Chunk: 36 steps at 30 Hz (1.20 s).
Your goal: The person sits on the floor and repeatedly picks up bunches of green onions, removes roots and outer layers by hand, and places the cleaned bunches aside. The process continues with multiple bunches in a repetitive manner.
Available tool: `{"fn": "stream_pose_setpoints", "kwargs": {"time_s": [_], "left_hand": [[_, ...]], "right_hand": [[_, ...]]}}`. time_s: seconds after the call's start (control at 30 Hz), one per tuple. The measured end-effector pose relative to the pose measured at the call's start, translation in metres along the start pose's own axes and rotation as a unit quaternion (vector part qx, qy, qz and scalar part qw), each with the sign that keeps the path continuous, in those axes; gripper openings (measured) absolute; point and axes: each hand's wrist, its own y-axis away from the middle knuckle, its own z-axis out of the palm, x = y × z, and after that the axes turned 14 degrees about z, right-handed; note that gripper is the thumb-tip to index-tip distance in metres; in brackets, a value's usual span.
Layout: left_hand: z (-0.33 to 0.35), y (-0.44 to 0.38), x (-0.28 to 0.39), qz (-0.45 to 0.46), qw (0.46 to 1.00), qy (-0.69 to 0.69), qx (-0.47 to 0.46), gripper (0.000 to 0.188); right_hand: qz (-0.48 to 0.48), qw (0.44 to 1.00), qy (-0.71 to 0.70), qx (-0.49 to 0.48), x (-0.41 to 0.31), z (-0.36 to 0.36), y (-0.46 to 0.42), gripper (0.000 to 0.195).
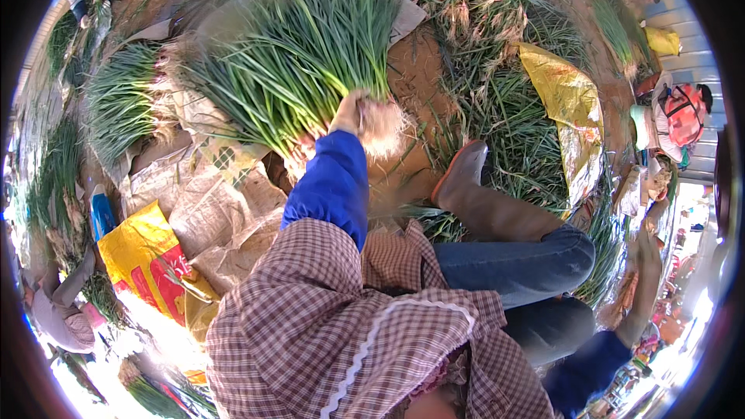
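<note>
My left hand (348,113), in a blue sleeve, is closed around a bunch of green onions (375,90) just above its pale, fibrous roots. The bunch's leaves run up and away from me. Beside it, to the left, a large spread of green onions (273,70) lies with its root ends toward me, on pale sacking. My right hand (646,262) is far out at the right rim, past a dark blue sleeve. Blur and the rim's distortion hide its fingers and whether it holds anything.
Loose green onions and leaves (524,139) cover the ground at right, beside my brown boot (465,169) and a yellow plastic sack (567,99). Another bundle (125,99) lies at left. Woven sacking (204,198) and a yellow-red bag (148,262) are near me. Other people (675,116) are around.
</note>
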Motion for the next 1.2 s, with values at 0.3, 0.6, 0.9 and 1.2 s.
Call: {"fn": "stream_pose_setpoints", "kwargs": {"time_s": [0.3, 0.6, 0.9, 1.2], "left_hand": [[-0.046, -0.002, 0.052, 0.031, 0.887, -0.45, -0.097, 0.053], [-0.061, 0.025, 0.106, 0.4, 0.645, -0.64, 0.123, 0.016], [0.009, -0.03, 0.019, 0.469, 0.148, -0.768, -0.409, 0.047], [-0.016, -0.073, 0.039, 0.134, 0.21, -0.893, -0.376, 0.069]], "right_hand": [[0.142, 0.975, 0.048, -0.163, 0.148, 0.069, 0.057, 0.031], [-0.015, 0.875, 0.02, -0.483, 0.086, 0.408, 0.063, 0.029], [0.121, 0.912, 0.192, -0.341, 0.29, 0.244, 0.019, 0.028], [0.387, 0.835, 0.333, -0.205, 0.514, -0.021, 0.049, 0.028]]}}
